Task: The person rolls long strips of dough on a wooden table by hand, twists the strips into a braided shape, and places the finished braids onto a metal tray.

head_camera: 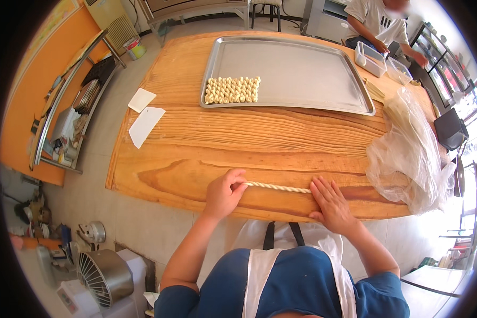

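Observation:
A thin twisted rope of pale dough (279, 187) lies across the wooden table (262, 135) close to its front edge. My left hand (225, 192) pinches the rope's left end between thumb and fingers. Flat on the rope's right end rests my right hand (332, 202), palm down with the fingers nearly straight. Beyond my hands, a large metal baking tray (294, 75) holds rows of small twisted dough pieces (232, 90) in its near left corner.
Two white plastic dough scrapers (146, 125) lie at the left. A crumpled clear plastic bag (405, 159) covers the table's right side. At the far right, a co-worker (375, 28) sits by clear plastic containers (370, 59). A metal shelf rack (79, 99) stands left of the table.

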### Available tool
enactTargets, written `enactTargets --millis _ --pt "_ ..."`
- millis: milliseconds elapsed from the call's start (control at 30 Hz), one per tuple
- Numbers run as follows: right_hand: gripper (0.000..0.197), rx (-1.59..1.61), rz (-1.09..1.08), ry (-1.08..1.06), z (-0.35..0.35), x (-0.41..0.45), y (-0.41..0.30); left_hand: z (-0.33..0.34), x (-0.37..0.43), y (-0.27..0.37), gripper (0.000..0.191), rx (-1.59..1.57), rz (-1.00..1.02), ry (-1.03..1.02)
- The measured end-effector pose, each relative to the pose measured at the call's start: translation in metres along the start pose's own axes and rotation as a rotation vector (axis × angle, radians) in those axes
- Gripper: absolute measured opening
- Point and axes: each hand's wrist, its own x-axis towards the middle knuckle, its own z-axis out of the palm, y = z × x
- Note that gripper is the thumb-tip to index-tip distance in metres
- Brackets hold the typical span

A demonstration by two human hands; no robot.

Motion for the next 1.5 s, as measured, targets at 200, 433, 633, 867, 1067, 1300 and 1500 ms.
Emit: enactTargets --millis 200,433,633,867,1067,1300,1500 --pt "0.020 0.093 -0.006 0.407 0.008 0.009 0.008 -0.002 0.008 0.004 0.028 0.001 0.034 -0.069" --pt "0.011 -0.105 -0.162 0.459 -0.001 0.076 0.055 -0.004 0.009 -0.005 0.028 -0.073 -0.050 0.027" --pt "0.010 0.141 -0.114 0.541 0.013 0.082 0.071 0.007 0.009 -0.020 0.027 -0.094 -0.003 0.057" --pt "0.039 0.079 0.240 0.326 0.025 0.144 0.050 -0.006 0.003 -0.026 0.030 -0.055 -0.072 0.020" --pt "0.066 -0.089 -0.007 0.197 0.032 0.060 0.033 -0.003 0.009 -0.024 0.031 -0.112 -0.082 0.024" --pt "0.033 0.034 0.007 0.431 0.049 0.030 0.020 -0.014 0.014 -0.054 0.032 -0.104 -0.011 -0.049" --pt "0.009 -0.092 -0.136 0.508 0.013 0.054 0.052 -0.004 0.014 -0.047 0.034 -0.084 0.016 0.023"
